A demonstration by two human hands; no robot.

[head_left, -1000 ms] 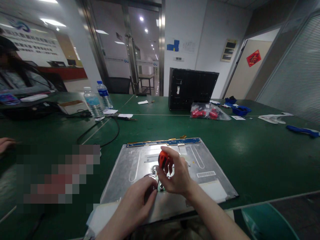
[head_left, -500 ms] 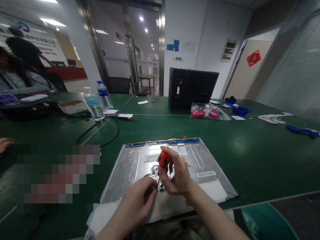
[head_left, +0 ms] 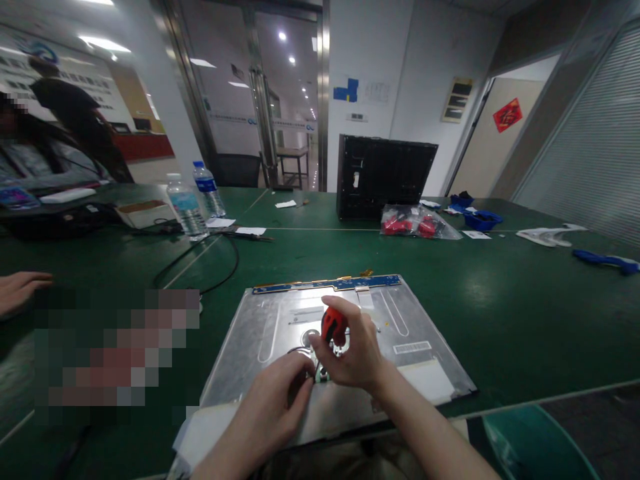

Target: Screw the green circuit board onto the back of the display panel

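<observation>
A silver metal display panel point(head_left: 420, 327) lies back-side up on the green table, with a blue circuit strip point(head_left: 325, 285) along its far edge. My right hand point(head_left: 350, 353) is closed around a red-handled screwdriver point(head_left: 333, 325), held upright with its tip down on a small part near the panel's middle. My left hand point(head_left: 273, 407) rests curled on the panel just left of the screwdriver's tip, fingertips pressed by the small part; whether it holds anything is hidden.
Two water bottles point(head_left: 186, 208) and a black cable point(head_left: 220, 263) lie to the far left. A black monitor shell point(head_left: 383, 177), a bag of red parts point(head_left: 415, 225) and blue items point(head_left: 480, 218) sit behind. Another person's hand point(head_left: 20, 290) rests at the left edge; people are at the far left.
My right hand turned the screwdriver slightly and lowered a little. The other person's hand at the left edge reached further into view. A person in the background walked right.
</observation>
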